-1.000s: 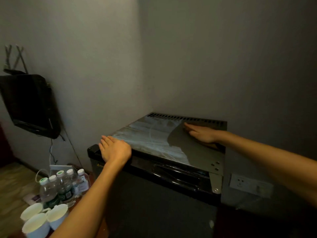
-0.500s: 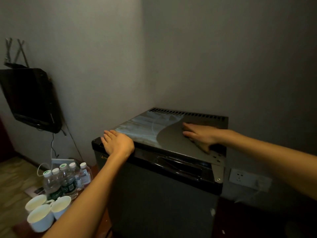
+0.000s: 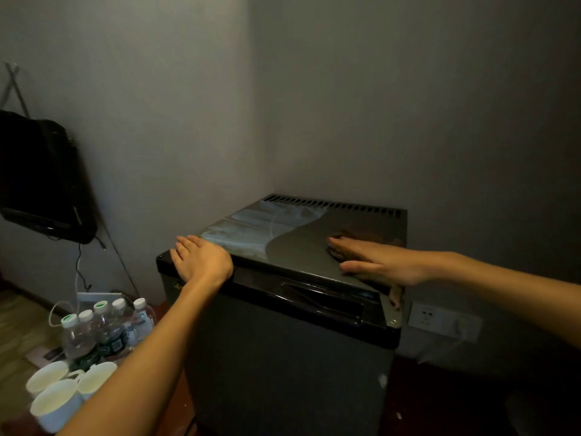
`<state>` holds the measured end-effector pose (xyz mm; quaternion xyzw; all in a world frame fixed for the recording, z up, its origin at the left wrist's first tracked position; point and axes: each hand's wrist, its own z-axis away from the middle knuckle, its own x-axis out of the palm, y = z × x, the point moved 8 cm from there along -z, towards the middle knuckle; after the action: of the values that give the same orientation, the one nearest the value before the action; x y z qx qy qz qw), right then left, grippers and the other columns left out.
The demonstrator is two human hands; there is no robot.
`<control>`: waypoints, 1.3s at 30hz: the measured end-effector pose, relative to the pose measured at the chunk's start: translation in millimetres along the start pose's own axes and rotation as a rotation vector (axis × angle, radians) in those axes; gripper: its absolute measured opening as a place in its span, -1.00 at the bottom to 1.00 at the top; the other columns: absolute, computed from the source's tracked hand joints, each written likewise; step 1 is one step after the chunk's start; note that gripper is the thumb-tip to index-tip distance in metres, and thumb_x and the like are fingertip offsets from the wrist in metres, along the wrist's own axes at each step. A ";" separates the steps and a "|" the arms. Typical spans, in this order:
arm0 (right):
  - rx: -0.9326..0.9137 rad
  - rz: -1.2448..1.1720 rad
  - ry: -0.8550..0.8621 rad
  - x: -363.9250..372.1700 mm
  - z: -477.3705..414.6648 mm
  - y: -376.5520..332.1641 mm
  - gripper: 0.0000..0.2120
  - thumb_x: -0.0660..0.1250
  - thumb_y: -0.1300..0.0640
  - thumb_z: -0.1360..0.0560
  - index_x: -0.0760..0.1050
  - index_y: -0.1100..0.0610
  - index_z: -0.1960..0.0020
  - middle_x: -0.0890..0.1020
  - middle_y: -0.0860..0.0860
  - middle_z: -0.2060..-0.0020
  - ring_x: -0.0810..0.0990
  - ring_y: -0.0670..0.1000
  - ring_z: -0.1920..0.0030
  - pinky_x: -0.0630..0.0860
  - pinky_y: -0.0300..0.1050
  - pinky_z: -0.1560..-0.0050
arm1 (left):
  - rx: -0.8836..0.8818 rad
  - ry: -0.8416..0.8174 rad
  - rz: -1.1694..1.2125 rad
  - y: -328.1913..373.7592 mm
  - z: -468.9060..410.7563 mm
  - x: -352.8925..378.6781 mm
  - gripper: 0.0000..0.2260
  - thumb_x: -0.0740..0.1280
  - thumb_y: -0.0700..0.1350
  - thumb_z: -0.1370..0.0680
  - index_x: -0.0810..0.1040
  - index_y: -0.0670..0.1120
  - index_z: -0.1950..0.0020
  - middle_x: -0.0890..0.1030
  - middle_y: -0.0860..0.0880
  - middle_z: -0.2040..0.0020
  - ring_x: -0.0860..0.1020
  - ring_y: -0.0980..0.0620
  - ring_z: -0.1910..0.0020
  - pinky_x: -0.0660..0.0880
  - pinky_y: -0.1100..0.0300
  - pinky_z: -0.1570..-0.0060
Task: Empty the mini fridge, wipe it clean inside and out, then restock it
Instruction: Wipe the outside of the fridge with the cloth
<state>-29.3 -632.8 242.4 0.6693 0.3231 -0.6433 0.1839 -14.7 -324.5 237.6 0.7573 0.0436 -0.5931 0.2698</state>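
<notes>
A dark mini fridge (image 3: 283,357) stands in the room's corner with its door closed. Its top is half dusty pale on the left, darker and wiped on the right. My left hand (image 3: 201,259) lies flat on the top's front left corner. My right hand (image 3: 374,259) presses flat with straight fingers on a brown cloth (image 3: 367,237) on the right side of the top; a bit of the cloth hangs past the front right edge. Several water bottles (image 3: 103,332) and white cups (image 3: 59,394) stand on a low surface at the lower left.
A black TV (image 3: 41,180) hangs on the left wall with cables running down. A wall socket (image 3: 443,322) sits right of the fridge. Vent slots (image 3: 333,204) run along the top's back edge. Walls close in behind and to the right.
My right hand has slid the cloth toward the front right of the top, widening the wiped patch. My left hand stays on the front left corner. The camera has shifted slightly.
</notes>
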 end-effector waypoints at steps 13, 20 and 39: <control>0.279 -0.245 -0.451 -24.6 43.8 -44.1 -0.29 0.26 0.01 -0.58 -0.12 -0.26 -0.53 -0.07 -0.24 -0.51 -0.04 -0.21 -0.42 0.07 -0.16 -0.43 | 0.008 0.020 0.011 -0.9 -3.2 0.7 -0.47 -0.01 -0.12 -0.65 -0.09 -0.32 -0.54 -0.08 -0.26 -0.56 -0.06 -0.16 -0.55 -0.13 0.02 -0.50; 0.310 0.018 -0.421 -28.6 30.8 -70.1 -0.26 0.27 0.11 -0.58 -0.13 -0.11 -0.57 -0.03 -0.16 -0.54 0.01 -0.06 -0.52 0.08 -0.22 -0.41 | 0.008 0.019 -0.007 -1.5 -3.0 0.8 -0.49 -0.03 -0.12 -0.66 -0.08 -0.33 -0.54 -0.06 -0.27 -0.56 -0.06 -0.16 -0.55 -0.13 0.01 -0.50; 0.178 0.220 -0.148 -12.3 10.7 -88.6 -0.41 0.09 0.01 -0.65 -0.10 0.04 -0.58 0.02 -0.06 -0.56 0.02 -0.09 -0.54 0.00 -0.25 -0.47 | -0.029 -0.064 0.065 -14.6 10.1 -2.3 -0.41 0.06 -0.11 -0.62 -0.14 -0.31 -0.54 -0.20 -0.23 -0.56 -0.21 -0.13 -0.55 -0.26 -0.10 -0.48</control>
<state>-96.1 -578.1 268.4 0.6652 0.1749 -0.6928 0.2165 -29.8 -316.0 233.0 0.7351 0.0187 -0.6072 0.3011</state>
